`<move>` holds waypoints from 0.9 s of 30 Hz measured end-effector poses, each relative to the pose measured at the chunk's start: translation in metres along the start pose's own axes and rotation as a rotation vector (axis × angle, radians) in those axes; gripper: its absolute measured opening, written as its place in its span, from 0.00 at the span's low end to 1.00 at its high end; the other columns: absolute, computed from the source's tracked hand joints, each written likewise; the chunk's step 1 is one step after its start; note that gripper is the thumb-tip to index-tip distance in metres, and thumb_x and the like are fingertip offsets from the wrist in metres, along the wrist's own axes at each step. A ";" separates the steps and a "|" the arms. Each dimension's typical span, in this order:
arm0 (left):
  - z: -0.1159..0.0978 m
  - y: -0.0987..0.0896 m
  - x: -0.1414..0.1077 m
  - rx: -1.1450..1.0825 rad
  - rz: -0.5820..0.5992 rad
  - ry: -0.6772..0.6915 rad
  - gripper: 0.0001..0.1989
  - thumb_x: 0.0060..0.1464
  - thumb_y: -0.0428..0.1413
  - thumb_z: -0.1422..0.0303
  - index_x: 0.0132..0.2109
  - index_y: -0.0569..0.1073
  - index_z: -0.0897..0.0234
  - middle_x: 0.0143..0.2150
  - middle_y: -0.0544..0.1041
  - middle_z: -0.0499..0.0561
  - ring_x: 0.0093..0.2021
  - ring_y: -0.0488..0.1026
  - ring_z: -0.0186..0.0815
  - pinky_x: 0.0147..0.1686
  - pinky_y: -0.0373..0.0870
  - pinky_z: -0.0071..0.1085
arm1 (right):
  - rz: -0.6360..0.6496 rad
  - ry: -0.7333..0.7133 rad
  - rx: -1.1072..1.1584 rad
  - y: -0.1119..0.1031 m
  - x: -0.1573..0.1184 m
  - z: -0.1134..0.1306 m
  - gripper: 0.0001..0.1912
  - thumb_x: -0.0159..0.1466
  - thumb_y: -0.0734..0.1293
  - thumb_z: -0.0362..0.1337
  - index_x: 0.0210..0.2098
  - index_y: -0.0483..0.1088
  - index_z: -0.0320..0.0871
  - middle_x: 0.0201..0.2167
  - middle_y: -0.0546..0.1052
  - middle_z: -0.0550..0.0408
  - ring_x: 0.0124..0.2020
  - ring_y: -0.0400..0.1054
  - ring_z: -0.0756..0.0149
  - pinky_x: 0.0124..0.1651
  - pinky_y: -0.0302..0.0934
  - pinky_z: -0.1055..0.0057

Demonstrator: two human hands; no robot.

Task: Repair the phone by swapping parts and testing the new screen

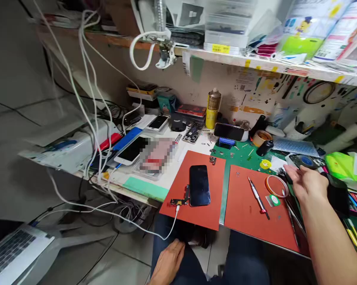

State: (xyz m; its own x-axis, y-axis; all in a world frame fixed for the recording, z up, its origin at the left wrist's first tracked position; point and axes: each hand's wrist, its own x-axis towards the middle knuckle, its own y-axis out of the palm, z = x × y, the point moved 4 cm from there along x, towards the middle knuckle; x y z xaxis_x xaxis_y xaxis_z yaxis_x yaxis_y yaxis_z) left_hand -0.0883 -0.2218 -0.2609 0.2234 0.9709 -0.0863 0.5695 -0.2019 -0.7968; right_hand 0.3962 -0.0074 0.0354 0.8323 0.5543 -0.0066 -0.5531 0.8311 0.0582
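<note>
My left hand (168,259) lies on my left thigh below the bench edge, fingers extended and holding nothing. My right hand (307,183) is stretched out at the right side of the bench, palm turned partly up and fingers apart. Just beyond its fingers lies a dark phone part with a blue disc (307,160). A black-screened phone (199,185) lies on the left orange mat (212,219). Beside it, a charging-port flex cable (180,201) is plugged onto a white cable (176,221). On the right orange mat (236,206) rests a precision screwdriver (258,196).
A roll of tape (277,186) and tweezers (294,225) lie left of my right forearm. Behind stand a yellow spray can (213,109) and a propped phone (229,132). White cables (90,87) hang at left, above a laptop (14,253). A loaded shelf (226,58) overhangs the bench.
</note>
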 end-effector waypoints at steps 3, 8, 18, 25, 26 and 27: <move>0.013 -0.004 -0.011 0.059 -0.053 0.021 0.17 0.70 0.50 0.62 0.56 0.81 0.51 0.55 0.82 0.54 0.57 0.80 0.48 0.61 0.77 0.49 | 0.173 0.016 -0.032 -0.007 -0.066 -0.007 0.12 0.65 0.74 0.38 0.47 0.76 0.39 0.39 0.83 0.44 0.32 0.79 0.63 0.41 0.75 0.63; 0.026 -0.022 -0.032 0.135 -0.096 0.012 0.19 0.69 0.51 0.67 0.61 0.80 0.55 0.63 0.79 0.58 0.63 0.77 0.55 0.61 0.77 0.59 | 0.628 -0.366 -0.511 0.008 -0.208 -0.021 0.23 0.68 0.72 0.54 0.54 0.77 0.44 0.47 0.82 0.43 0.45 0.78 0.53 0.49 0.75 0.55; -0.062 -0.096 -0.041 -0.074 0.040 0.242 0.23 0.68 0.51 0.75 0.65 0.74 0.50 0.52 0.85 0.50 0.48 0.85 0.38 0.52 0.81 0.30 | 0.626 -0.833 -0.864 0.067 -0.323 -0.049 0.47 0.70 0.67 0.53 0.76 0.47 0.34 0.62 0.68 0.27 0.58 0.65 0.34 0.55 0.68 0.35; -0.129 -0.245 0.004 -0.614 -0.259 0.210 0.19 0.71 0.52 0.75 0.61 0.76 0.51 0.42 0.84 0.48 0.36 0.82 0.31 0.41 0.78 0.26 | 0.635 -0.790 -0.837 0.078 -0.328 -0.053 0.43 0.72 0.65 0.47 0.77 0.44 0.36 0.64 0.64 0.27 0.63 0.61 0.34 0.58 0.66 0.35; -0.130 -0.257 0.020 -0.682 -0.253 0.110 0.16 0.73 0.51 0.71 0.60 0.77 0.53 0.44 0.84 0.49 0.39 0.82 0.33 0.43 0.79 0.28 | 0.640 -0.782 -0.829 0.079 -0.328 -0.053 0.42 0.72 0.64 0.46 0.78 0.44 0.36 0.64 0.64 0.27 0.63 0.61 0.34 0.58 0.66 0.34; -0.131 -0.267 0.039 -0.763 -0.258 0.020 0.14 0.74 0.51 0.68 0.59 0.78 0.56 0.46 0.84 0.52 0.43 0.83 0.36 0.48 0.79 0.31 | 0.646 -0.773 -0.822 0.079 -0.328 -0.053 0.42 0.72 0.64 0.46 0.77 0.44 0.37 0.63 0.65 0.27 0.62 0.61 0.35 0.58 0.66 0.34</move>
State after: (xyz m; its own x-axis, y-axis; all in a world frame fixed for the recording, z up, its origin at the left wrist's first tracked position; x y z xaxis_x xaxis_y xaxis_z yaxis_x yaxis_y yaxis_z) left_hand -0.1285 -0.1472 0.0267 0.0208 0.9979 0.0615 0.9868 -0.0106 -0.1618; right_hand 0.0770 -0.1211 -0.0103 0.0625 0.9218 0.3825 -0.4917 0.3619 -0.7920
